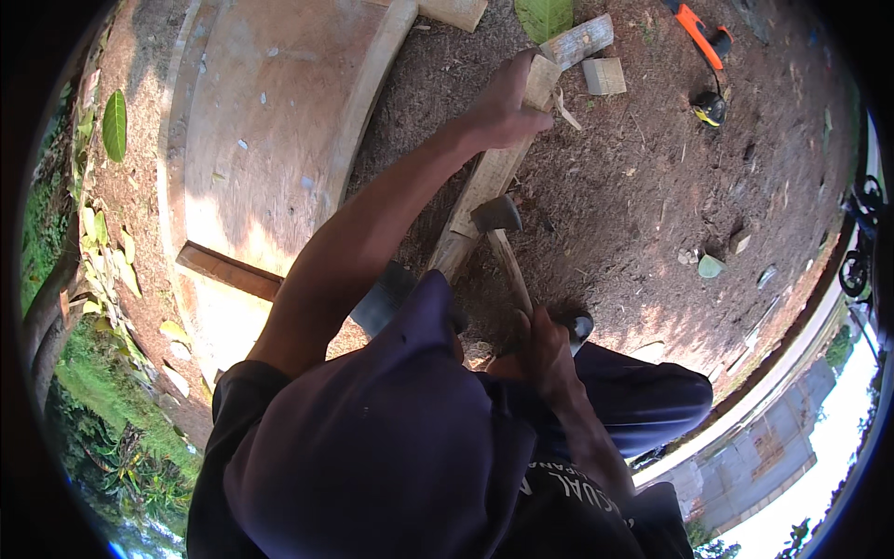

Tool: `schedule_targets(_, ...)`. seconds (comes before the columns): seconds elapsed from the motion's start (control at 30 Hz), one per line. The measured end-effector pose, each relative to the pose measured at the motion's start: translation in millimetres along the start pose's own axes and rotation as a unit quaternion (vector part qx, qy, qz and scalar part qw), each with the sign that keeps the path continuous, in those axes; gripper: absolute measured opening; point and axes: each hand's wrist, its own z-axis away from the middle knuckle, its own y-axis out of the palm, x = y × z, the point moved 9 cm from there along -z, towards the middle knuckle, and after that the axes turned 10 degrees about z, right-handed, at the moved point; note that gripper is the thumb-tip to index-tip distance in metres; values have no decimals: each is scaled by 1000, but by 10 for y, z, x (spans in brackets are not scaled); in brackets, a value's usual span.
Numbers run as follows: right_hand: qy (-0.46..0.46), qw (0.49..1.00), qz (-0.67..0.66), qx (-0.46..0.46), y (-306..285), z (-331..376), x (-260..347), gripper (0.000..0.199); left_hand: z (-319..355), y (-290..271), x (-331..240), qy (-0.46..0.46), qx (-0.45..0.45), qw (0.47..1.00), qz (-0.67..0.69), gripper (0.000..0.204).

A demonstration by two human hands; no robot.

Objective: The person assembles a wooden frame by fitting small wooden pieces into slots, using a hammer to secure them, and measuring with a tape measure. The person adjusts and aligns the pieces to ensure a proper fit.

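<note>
My left hand (510,110) is closed round the far end of a long wooden plank (495,175), which slants from the upper middle down toward my knees. Its near part has a step in the wood. In my right hand (548,352), close to my right knee, is the handle of a hatchet (511,265). The dark hatchet head (496,214) lies at the plank's right edge, below my left hand; whether the blade touches the wood I cannot tell. A thin curled wood shaving (566,112) sticks out beside my left hand.
A framed plywood panel (270,121) lies at left, with a short board (228,268) across it. Beyond the plank are a round wood piece (579,42) and a square block (605,76). An orange tool (697,35) and a tape measure (710,108) lie far right on brown ground.
</note>
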Motion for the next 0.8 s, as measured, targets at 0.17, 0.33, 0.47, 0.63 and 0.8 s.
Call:
schedule_targets(0.17,-55,984,-137,-96,-1014,-19,537,25,130,-28,108,42,-26,998,-40,96)
schedule_targets(0.33,-47,994,-40,-89,-295,93,42,34,9,-15,38,-4,-21,999,-37,97)
schedule_targets(0.47,-93,989,106,-52,-472,20,313,30,-37,-45,133,8,-22,996,-83,100)
schedule_targets(0.63,-77,959,-230,-147,-740,140,338,19,60,-100,19,34,-55,996,-59,81)
schedule_targets(0.8,8,994,-104,-30,-364,-52,239,17,-148,-88,68,41,-67,993,-93,72)
